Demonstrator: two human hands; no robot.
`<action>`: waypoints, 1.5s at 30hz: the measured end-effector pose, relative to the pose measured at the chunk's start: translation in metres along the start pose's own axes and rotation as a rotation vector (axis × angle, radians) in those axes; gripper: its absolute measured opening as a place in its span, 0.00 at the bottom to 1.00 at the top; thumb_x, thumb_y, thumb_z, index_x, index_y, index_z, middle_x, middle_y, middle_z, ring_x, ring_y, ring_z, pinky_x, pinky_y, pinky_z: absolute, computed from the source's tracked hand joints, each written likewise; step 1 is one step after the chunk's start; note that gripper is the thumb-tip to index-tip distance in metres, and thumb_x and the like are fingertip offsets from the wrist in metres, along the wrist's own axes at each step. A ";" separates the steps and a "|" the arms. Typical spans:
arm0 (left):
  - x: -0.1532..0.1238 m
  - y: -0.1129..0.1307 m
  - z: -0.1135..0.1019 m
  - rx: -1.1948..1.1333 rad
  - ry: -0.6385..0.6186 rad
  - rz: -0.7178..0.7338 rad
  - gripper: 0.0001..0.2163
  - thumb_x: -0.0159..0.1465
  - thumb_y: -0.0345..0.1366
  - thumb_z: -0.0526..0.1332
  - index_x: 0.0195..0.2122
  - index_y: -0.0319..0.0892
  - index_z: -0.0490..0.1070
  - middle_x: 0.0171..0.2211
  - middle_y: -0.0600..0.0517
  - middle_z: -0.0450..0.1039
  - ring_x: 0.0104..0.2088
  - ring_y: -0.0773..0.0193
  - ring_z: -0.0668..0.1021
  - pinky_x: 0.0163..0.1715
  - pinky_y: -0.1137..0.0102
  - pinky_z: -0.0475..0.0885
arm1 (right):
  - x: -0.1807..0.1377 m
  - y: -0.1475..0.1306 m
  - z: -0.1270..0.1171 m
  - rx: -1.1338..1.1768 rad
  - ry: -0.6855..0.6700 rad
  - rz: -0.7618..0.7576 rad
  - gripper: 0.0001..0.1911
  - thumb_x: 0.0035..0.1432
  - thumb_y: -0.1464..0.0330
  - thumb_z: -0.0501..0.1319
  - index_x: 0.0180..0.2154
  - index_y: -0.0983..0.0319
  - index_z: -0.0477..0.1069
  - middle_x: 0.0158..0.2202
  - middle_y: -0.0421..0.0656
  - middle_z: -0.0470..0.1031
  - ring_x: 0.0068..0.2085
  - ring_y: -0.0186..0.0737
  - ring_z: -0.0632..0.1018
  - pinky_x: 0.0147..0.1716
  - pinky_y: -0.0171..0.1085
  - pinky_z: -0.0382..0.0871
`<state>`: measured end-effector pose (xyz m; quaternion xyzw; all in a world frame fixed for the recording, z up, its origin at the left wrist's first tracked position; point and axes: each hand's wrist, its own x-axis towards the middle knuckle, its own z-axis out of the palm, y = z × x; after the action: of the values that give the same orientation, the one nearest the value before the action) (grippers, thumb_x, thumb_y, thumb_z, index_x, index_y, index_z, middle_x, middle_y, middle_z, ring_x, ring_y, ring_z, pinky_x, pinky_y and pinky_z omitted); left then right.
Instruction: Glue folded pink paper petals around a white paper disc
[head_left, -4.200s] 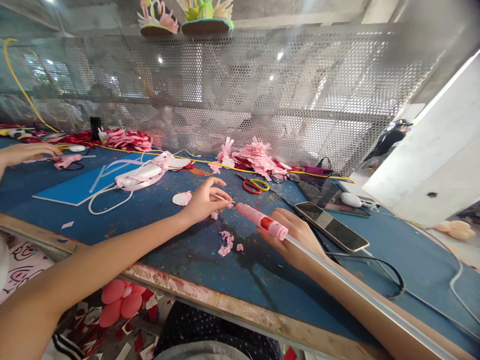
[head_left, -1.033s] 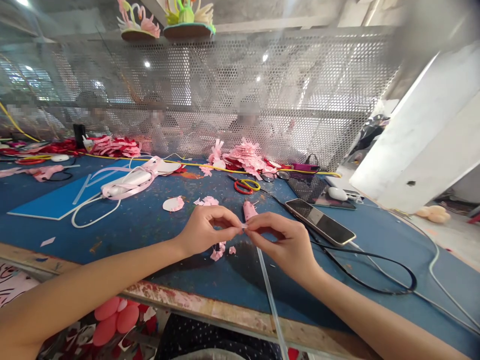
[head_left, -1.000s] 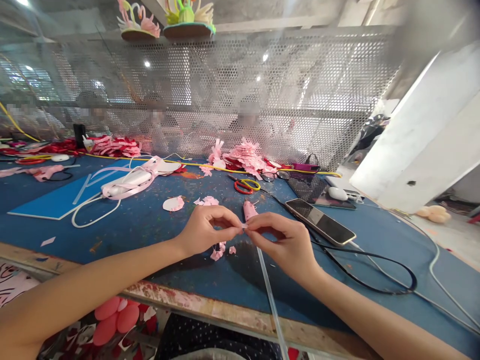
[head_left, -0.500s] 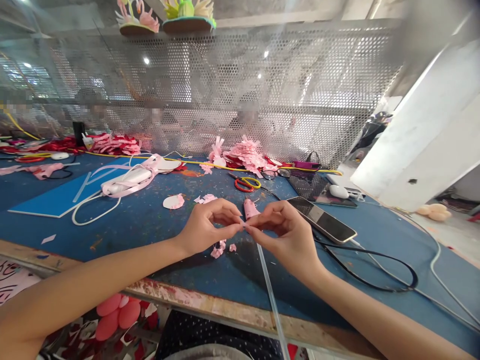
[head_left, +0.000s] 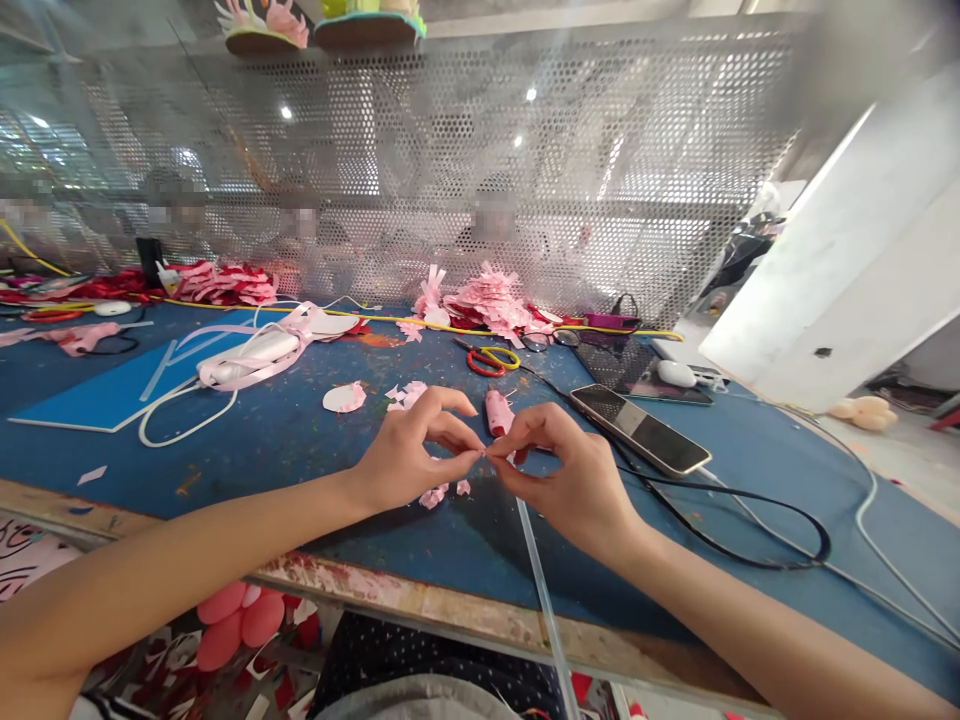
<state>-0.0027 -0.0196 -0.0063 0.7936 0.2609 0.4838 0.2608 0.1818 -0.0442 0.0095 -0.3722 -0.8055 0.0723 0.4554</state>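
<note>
My left hand point(head_left: 409, 455) and my right hand point(head_left: 566, 470) meet fingertip to fingertip above the blue table point(head_left: 300, 440). Thumb and forefinger of each pinch one tiny pale piece between them, too small to name. Just behind the fingertips a pink glue gun point(head_left: 496, 411) lies on the table. Its clear glue stick point(head_left: 541, 590) runs back toward me, under my right hand and past the table's front edge. Pink paper scraps point(head_left: 439, 493) lie directly below my hands.
A phone point(head_left: 639, 429) lies right of my hands, with a black cable point(head_left: 750, 520) looping beyond it. Red-and-yellow scissors point(head_left: 489, 359), a heap of pink paper flowers point(head_left: 487, 300), a ribbon-wrapped white device point(head_left: 251, 355) and a blue sheet point(head_left: 97, 395) lie farther back. A perforated metal screen point(head_left: 450, 170) closes off the far side.
4.2 s ago my right hand held the glue gun; it now lies on the table. Both hands have come together in a pinch and lifted slightly over the last second.
</note>
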 end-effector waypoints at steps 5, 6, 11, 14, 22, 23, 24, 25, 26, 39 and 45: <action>-0.002 0.003 0.002 0.199 -0.009 0.145 0.15 0.55 0.26 0.62 0.39 0.45 0.57 0.28 0.55 0.79 0.28 0.67 0.81 0.30 0.75 0.75 | -0.002 -0.003 0.002 -0.171 0.015 -0.079 0.10 0.49 0.77 0.58 0.30 0.58 0.59 0.25 0.35 0.73 0.22 0.30 0.72 0.24 0.30 0.65; -0.003 0.004 0.003 0.228 -0.013 0.154 0.15 0.55 0.26 0.62 0.39 0.45 0.57 0.28 0.54 0.79 0.28 0.66 0.81 0.29 0.75 0.74 | -0.003 -0.003 0.003 -0.202 0.018 -0.097 0.10 0.48 0.77 0.58 0.30 0.58 0.59 0.25 0.35 0.73 0.22 0.30 0.72 0.25 0.31 0.65; -0.006 0.004 0.006 0.309 -0.032 0.167 0.12 0.56 0.27 0.60 0.37 0.45 0.57 0.29 0.54 0.78 0.28 0.66 0.82 0.28 0.76 0.74 | -0.007 0.000 0.006 -0.325 0.020 -0.199 0.09 0.48 0.77 0.57 0.26 0.59 0.59 0.21 0.34 0.71 0.20 0.30 0.70 0.22 0.30 0.59; -0.006 0.002 0.007 0.334 -0.056 0.190 0.11 0.58 0.28 0.59 0.37 0.45 0.56 0.30 0.54 0.77 0.28 0.67 0.81 0.29 0.75 0.74 | -0.007 0.000 0.005 -0.400 -0.002 -0.278 0.07 0.50 0.75 0.57 0.25 0.59 0.60 0.20 0.36 0.71 0.21 0.30 0.71 0.22 0.30 0.57; -0.006 -0.006 0.001 0.424 -0.136 0.304 0.07 0.60 0.28 0.55 0.37 0.44 0.57 0.28 0.55 0.72 0.28 0.67 0.78 0.27 0.75 0.71 | -0.004 -0.002 0.003 -0.643 0.016 -0.423 0.10 0.55 0.74 0.55 0.22 0.60 0.61 0.19 0.38 0.68 0.25 0.35 0.67 0.23 0.35 0.50; -0.006 -0.006 0.001 0.440 -0.155 0.306 0.06 0.60 0.28 0.55 0.36 0.44 0.57 0.27 0.55 0.72 0.27 0.66 0.78 0.26 0.75 0.71 | -0.004 -0.002 0.004 -0.656 0.012 -0.430 0.10 0.55 0.73 0.55 0.22 0.60 0.61 0.20 0.39 0.68 0.25 0.35 0.67 0.23 0.35 0.50; -0.006 -0.007 0.000 0.459 -0.178 0.309 0.05 0.61 0.29 0.54 0.36 0.44 0.57 0.27 0.55 0.71 0.26 0.66 0.77 0.26 0.74 0.70 | -0.004 -0.002 0.005 -0.663 0.008 -0.436 0.09 0.55 0.73 0.55 0.23 0.59 0.61 0.20 0.39 0.68 0.26 0.36 0.67 0.24 0.35 0.51; -0.006 -0.007 -0.001 0.475 -0.203 0.316 0.03 0.62 0.30 0.53 0.35 0.44 0.57 0.26 0.55 0.71 0.26 0.65 0.77 0.25 0.74 0.70 | -0.004 -0.002 0.006 -0.666 0.005 -0.439 0.09 0.54 0.73 0.54 0.23 0.59 0.61 0.21 0.39 0.68 0.26 0.36 0.67 0.24 0.35 0.52; -0.006 -0.007 -0.001 0.486 -0.228 0.328 0.03 0.62 0.30 0.52 0.34 0.44 0.57 0.26 0.55 0.70 0.25 0.65 0.77 0.25 0.74 0.69 | -0.004 -0.002 0.007 -0.666 0.001 -0.440 0.08 0.54 0.73 0.54 0.23 0.59 0.61 0.21 0.39 0.68 0.26 0.36 0.67 0.25 0.35 0.53; 0.002 -0.002 -0.009 0.459 -0.294 0.460 0.06 0.63 0.26 0.49 0.31 0.44 0.53 0.23 0.56 0.68 0.22 0.68 0.73 0.22 0.76 0.64 | -0.002 -0.002 0.011 -0.626 -0.034 -0.436 0.07 0.51 0.73 0.56 0.24 0.59 0.60 0.23 0.39 0.70 0.29 0.38 0.68 0.27 0.36 0.57; 0.002 -0.003 -0.010 0.424 -0.322 0.434 0.07 0.62 0.26 0.50 0.31 0.44 0.53 0.23 0.56 0.67 0.22 0.68 0.72 0.23 0.76 0.64 | -0.003 -0.003 0.012 -0.588 -0.046 -0.430 0.07 0.50 0.74 0.56 0.24 0.59 0.60 0.24 0.39 0.70 0.29 0.38 0.68 0.28 0.36 0.57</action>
<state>-0.0111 -0.0141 -0.0036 0.9333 0.1363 0.3316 0.0189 0.1716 -0.0459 0.0022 -0.3074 -0.8618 -0.2514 0.3155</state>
